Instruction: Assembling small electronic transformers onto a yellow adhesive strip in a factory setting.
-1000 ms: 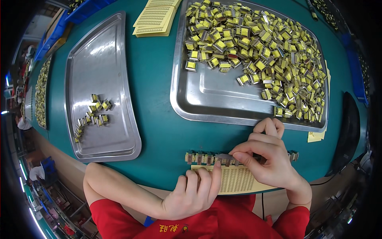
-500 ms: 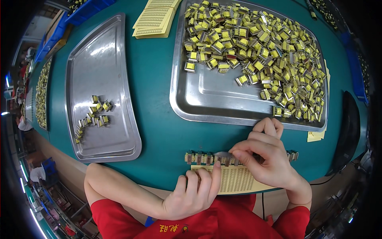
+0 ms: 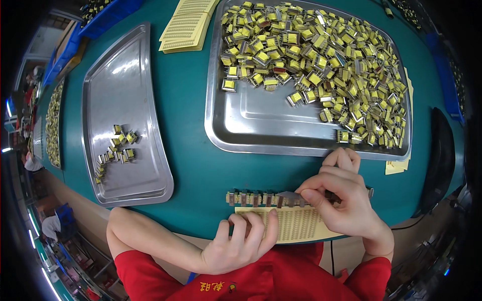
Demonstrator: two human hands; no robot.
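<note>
A row of small transformers [image 3: 243, 197] with yellow tape and metal cores stands on the green table before me. My right hand [image 3: 346, 200] is closed over the row's right part, thumb and forefinger pinching a thin grey blade-like strip [image 3: 287, 194]. That strip lies across the tops of the middle transformers; its exact kind is unclear. Just below the row lies a yellow label sheet [image 3: 296, 226] with small printed marks. My left hand [image 3: 236, 246] rests at its left edge, fingers bent and apart, forefinger raised toward the row. Nothing large shows in it; a tiny thing on the fingertip cannot be ruled out.
A large metal tray [image 3: 261, 148] heaped with transformers stands ahead. On the left, another metal tray [image 3: 120, 85] holds several more. Yellow sheets [image 3: 186, 30] lie between them at the back. A black curved object [image 3: 436, 160] is at the right, blue bins [image 3: 108, 20] beyond.
My left forefinger has drawn back from the row toward me. The right hand has shifted slightly right along the row with the grey strip. The whole view has moved a little.
</note>
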